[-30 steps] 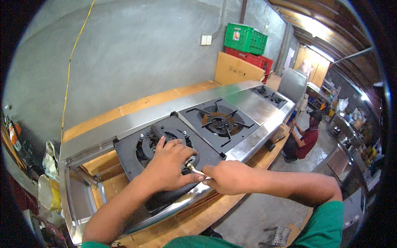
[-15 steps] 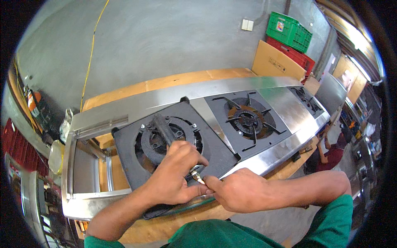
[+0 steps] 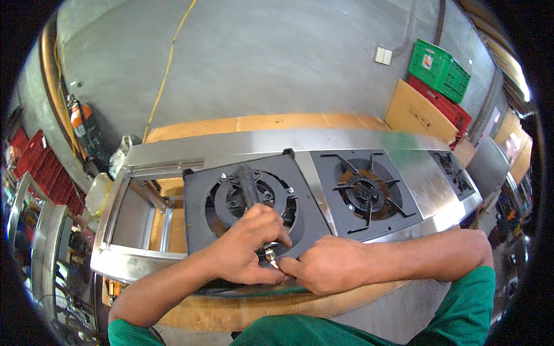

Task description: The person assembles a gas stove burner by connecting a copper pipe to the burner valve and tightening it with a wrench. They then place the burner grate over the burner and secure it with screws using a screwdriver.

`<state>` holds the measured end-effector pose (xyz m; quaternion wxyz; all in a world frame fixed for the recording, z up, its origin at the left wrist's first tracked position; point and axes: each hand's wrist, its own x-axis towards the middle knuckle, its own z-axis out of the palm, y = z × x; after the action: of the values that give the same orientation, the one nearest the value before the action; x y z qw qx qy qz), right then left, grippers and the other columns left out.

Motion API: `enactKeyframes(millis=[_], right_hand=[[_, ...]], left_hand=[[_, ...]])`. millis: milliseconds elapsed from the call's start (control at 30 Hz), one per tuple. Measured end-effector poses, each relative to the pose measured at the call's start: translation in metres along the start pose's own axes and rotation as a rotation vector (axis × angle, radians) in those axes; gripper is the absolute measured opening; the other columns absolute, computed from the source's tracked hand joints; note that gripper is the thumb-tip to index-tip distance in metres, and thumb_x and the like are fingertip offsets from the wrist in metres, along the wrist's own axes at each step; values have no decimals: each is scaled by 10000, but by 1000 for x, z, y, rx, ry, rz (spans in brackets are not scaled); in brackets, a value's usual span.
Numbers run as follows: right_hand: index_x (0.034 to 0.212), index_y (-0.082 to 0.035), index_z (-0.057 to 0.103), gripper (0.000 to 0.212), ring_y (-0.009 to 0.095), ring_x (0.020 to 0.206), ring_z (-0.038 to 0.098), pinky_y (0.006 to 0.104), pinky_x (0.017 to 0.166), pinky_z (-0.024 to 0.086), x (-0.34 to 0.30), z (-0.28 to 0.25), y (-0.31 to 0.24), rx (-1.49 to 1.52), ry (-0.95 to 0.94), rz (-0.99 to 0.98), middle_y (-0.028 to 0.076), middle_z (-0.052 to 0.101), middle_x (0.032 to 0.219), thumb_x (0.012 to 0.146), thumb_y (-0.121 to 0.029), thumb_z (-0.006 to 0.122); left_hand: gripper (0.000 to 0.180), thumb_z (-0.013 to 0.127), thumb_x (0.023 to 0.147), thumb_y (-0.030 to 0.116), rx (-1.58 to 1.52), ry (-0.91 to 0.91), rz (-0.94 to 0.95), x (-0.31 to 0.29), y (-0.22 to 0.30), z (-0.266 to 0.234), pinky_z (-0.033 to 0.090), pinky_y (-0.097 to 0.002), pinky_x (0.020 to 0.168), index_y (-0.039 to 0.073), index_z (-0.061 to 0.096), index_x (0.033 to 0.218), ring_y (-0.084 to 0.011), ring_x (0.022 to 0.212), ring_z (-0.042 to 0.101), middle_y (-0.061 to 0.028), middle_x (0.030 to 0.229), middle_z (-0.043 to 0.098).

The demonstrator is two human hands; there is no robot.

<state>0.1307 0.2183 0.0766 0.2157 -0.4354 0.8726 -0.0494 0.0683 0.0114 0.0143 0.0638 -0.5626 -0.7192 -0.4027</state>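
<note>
A black burner plate [image 3: 199, 222] lies turned over and askew on the stainless steel stove. From its round burner a thick black tube [image 3: 248, 183] runs toward me. My left hand [image 3: 251, 239] is wrapped round the near end of that tube, thumb stretched toward my right hand. Below the left fingers a small shiny metal fitting [image 3: 270, 255] with a pale tip sticks out. At that tip my right hand [image 3: 326, 265] is closed, thumb and forefinger pinching. Its other fingers are curled under and hidden.
To the right sit a second burner [image 3: 365, 193] and a smaller third burner [image 3: 453, 173]. An open frame bay [image 3: 138, 216] is at the stove's left. Behind stand a cardboard sheet [image 3: 418, 112] and a green crate [image 3: 440, 69] stacked on a red crate [image 3: 461, 118].
The whole view has shifted, so the stove appears lower and farther right. My hands stay at the fitting; the right forefinger and thumb have moved slightly around its tip.
</note>
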Motion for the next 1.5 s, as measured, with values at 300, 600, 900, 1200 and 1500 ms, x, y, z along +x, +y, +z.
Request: enactKeyframes(millis=[300, 600, 900, 1200, 1500], right_hand=[[1086, -2, 529, 267, 453, 710, 677, 575, 622, 519, 12, -4, 14, 62, 23, -169, 248, 670, 752, 878, -169, 548], [1083, 16, 576, 270, 398, 765, 715, 519, 651, 569, -16, -7, 9, 27, 26, -23, 242, 706, 841, 895, -176, 546], [1009, 5, 603, 226, 387, 732, 716, 503, 622, 574, -8, -9, 20, -58, 16, -176, 215, 697, 772, 881, -176, 556], [935, -15, 619, 168, 362, 665, 710, 479, 573, 575, 4, -13, 27, -95, -2, -348, 194, 666, 695, 857, -158, 578], [935, 8, 608, 193, 353, 671, 711, 465, 567, 577, -6, -14, 19, -100, 85, -276, 191, 674, 754, 881, -170, 556]], left_hand=[[508, 879, 584, 330, 6, -59, -58, -2, 6, -2, 416, -464, 980, 75, 640, 953, -366, 1091, 538, -109, 1025, 598], [552, 915, 569, 328, 305, 340, -313, -7, 45, 33, 439, -491, 1026, 82, 662, 994, -386, 1220, 544, -120, 1119, 633], [454, 889, 544, 258, 283, 402, -148, -6, 29, 40, 518, -444, 900, 87, 648, 890, -326, 1055, 635, -88, 999, 641], [410, 858, 540, 204, 190, 390, -51, -8, 21, 40, 549, -419, 857, 99, 637, 869, -308, 1020, 655, -65, 947, 648], [483, 910, 598, 338, 65, 323, -63, -17, 21, 32, 478, -479, 973, 105, 694, 962, -372, 1135, 608, -116, 1108, 654]])
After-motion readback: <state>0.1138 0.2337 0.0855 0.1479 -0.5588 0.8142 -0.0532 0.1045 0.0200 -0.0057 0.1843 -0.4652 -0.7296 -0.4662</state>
